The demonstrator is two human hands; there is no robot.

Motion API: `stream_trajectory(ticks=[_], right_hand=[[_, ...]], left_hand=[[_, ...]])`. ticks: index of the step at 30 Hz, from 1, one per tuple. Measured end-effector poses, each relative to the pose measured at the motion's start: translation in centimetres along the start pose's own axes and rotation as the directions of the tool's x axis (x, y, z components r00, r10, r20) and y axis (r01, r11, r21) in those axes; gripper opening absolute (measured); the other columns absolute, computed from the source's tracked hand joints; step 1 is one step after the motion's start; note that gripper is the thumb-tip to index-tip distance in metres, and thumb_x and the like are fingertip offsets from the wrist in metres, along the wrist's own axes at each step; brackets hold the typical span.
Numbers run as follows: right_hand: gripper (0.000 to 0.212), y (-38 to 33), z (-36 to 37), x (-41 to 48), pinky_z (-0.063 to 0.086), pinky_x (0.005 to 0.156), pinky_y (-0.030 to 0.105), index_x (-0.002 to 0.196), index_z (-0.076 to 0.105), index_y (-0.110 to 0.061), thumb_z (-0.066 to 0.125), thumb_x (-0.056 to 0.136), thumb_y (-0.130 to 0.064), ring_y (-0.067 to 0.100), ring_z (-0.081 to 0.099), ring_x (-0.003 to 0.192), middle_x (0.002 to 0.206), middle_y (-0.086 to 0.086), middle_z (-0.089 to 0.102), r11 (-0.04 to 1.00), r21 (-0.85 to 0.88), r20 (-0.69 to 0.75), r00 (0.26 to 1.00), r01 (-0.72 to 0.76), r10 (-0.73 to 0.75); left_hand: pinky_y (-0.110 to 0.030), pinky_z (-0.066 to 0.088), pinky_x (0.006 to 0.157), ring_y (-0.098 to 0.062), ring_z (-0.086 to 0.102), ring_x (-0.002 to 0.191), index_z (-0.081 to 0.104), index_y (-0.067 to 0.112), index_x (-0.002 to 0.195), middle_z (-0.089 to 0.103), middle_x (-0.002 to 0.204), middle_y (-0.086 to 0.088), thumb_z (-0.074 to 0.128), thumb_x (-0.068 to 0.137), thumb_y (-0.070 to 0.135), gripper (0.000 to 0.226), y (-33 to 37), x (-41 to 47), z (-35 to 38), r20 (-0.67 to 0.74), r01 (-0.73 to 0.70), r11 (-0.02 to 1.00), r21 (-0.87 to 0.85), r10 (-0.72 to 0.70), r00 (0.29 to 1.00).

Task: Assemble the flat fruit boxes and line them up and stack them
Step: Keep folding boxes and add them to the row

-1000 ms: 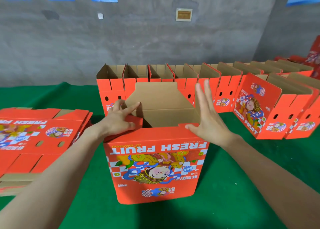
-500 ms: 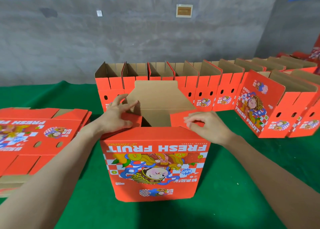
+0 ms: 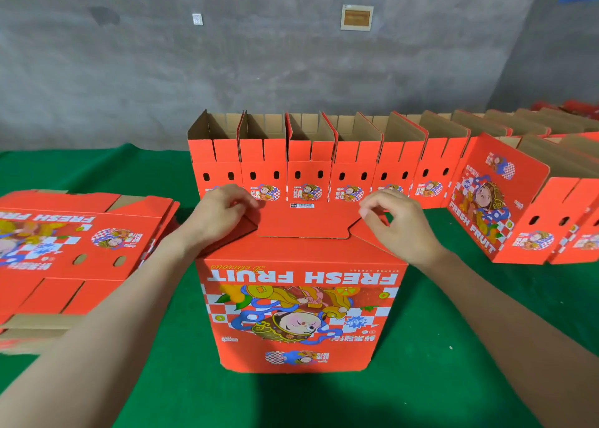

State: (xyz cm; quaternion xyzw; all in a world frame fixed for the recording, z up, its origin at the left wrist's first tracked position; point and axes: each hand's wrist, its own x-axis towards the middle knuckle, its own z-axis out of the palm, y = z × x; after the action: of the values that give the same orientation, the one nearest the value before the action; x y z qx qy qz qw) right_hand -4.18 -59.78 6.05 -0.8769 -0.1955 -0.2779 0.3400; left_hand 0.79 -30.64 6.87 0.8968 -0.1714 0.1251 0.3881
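From my head view, the box [image 3: 298, 298] stands upside down on the green table [image 3: 421, 362], between the flat stack [image 3: 81, 243] and the row of assembled boxes [image 3: 311, 168]. My left hand [image 3: 223, 215] curls over the left flap [image 3: 241, 231], gripping its edge. My right hand [image 3: 398, 226] pinches the tip of the right flap [image 3: 366, 238] beside the centre flap [image 3: 304, 223]. If I let go before the flaps lock, I judge they spring up. Pushing too hard on one side could crease the card or tip the box.
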Motion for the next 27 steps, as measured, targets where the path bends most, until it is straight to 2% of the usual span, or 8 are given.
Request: stream_trajectory(ticks=[2, 5, 7, 10, 12, 18, 23, 27], right_hand=[[0.008, -0.6, 0.0, 0.9, 0.042, 0.093, 0.037, 0.08, 0.068, -0.002, 0.063, 0.085, 0.002, 0.024, 0.058, 0.103, 0.098, 0.01, 0.068, 1.0, -0.006, 0.106, 0.994, -0.025, 0.026], [0.009, -1.2, 0.4, 2.6, 0.033, 0.102, 0.029, 0.09, 0.067, -0.011, 0.067, 0.083, -0.006, 0.02, 0.051, 0.117, 0.106, 0.003, 0.064, 0.997, -0.028, 0.384, 0.92, -0.078, 0.083], [0.017, -1.5, 0.9, 3.4, 0.034, 0.105, 0.037, 0.093, 0.062, -0.022, 0.068, 0.081, -0.011, 0.016, 0.05, 0.115, 0.109, -0.005, 0.058, 0.983, -0.103, 0.518, 0.836, -0.152, 0.183], [0.02, -1.3, 1.5, 3.9, 0.033, 0.106, 0.044, 0.087, 0.057, -0.029, 0.068, 0.079, -0.014, 0.017, 0.05, 0.112, 0.111, -0.005, 0.051, 0.962, -0.207, 0.515, 0.816, -0.177, 0.261], [0.023, -1.2, 1.7, 3.7, 0.031, 0.106, 0.045, 0.082, 0.055, -0.033, 0.071, 0.078, -0.017, 0.017, 0.048, 0.112, 0.112, -0.005, 0.049, 0.955, -0.25, 0.503, 0.821, -0.161, 0.271], [0.021, -0.7, 2.5, 2.6, 0.018, 0.109, 0.041, 0.086, 0.054, -0.03, 0.073, 0.08, -0.023, 0.016, 0.041, 0.121, 0.116, -0.01, 0.046, 0.944, -0.307, 0.408, 0.88, -0.119, 0.244], [0.019, -0.8, 2.8, 2.3, 0.016, 0.107, 0.04, 0.09, 0.053, -0.029, 0.071, 0.082, -0.028, 0.016, 0.037, 0.121, 0.122, -0.01, 0.043, 0.922, -0.38, 0.406, 0.882, -0.075, 0.239], [0.014, -0.7, 2.5, 2.3, 0.015, 0.111, 0.048, 0.086, 0.048, -0.029, 0.062, 0.089, -0.032, 0.015, 0.041, 0.119, 0.113, -0.011, 0.044, 0.936, -0.339, 0.421, 0.873, -0.1, 0.246]], left_hand=[[-0.02, 0.036, 0.077, -0.014, 0.055, 0.088, 0.062, 0.02, 0.077, 0.053, 0.088, 0.004, 0.066, 0.088, 0.023, 0.012, 0.1, 0.2, 0.1, 0.061, 0.005, 0.995, 0.102, -0.012, 0.998], [-0.028, 0.043, 0.089, -0.016, 0.052, 0.096, 0.056, 0.022, 0.091, 0.047, 0.106, -0.001, 0.079, 0.07, 0.045, 0.038, 0.0, 0.3, 0.1, 0.199, 0.08, 0.979, 0.19, -0.118, 0.973], [-0.03, 0.042, 0.09, -0.018, 0.052, 0.103, 0.052, 0.024, 0.103, 0.05, 0.113, -0.001, 0.079, 0.068, 0.049, 0.05, 0.2, 0.2, 0.0, 0.218, 0.109, 0.968, 0.228, -0.16, 0.963], [-0.038, 0.037, 0.105, -0.025, 0.042, 0.125, 0.041, 0.024, 0.135, 0.046, 0.134, -0.007, 0.076, 0.07, 0.052, 0.079, 0.5, 0.5, 0.2, 0.234, 0.106, 0.935, 0.338, -0.192, 0.953], [-0.044, 0.03, 0.111, -0.031, 0.029, 0.135, 0.03, 0.031, 0.145, 0.037, 0.142, -0.01, 0.074, 0.071, 0.054, 0.089, 0.9, 0.7, 0.6, 0.259, 0.098, 0.902, 0.42, -0.222, 0.94], [-0.05, 0.037, 0.104, -0.033, 0.03, 0.13, 0.032, 0.041, 0.143, 0.037, 0.134, -0.009, 0.073, 0.069, 0.058, 0.086, 1.1, 0.8, 1.2, 0.237, 0.105, 0.853, 0.511, -0.258, 0.937], [-0.048, 0.039, 0.1, -0.03, 0.032, 0.128, 0.035, 0.042, 0.138, 0.039, 0.132, -0.007, 0.074, 0.066, 0.06, 0.083, 1.0, 0.5, 1.5, 0.184, 0.105, 0.842, 0.529, -0.235, 0.954], [-0.036, 0.038, 0.103, -0.025, 0.041, 0.124, 0.041, 0.033, 0.141, 0.043, 0.133, -0.008, 0.074, 0.072, 0.054, 0.079, 1.1, 0.5, 0.9, 0.21, 0.102, 0.913, 0.394, -0.198, 0.957]])
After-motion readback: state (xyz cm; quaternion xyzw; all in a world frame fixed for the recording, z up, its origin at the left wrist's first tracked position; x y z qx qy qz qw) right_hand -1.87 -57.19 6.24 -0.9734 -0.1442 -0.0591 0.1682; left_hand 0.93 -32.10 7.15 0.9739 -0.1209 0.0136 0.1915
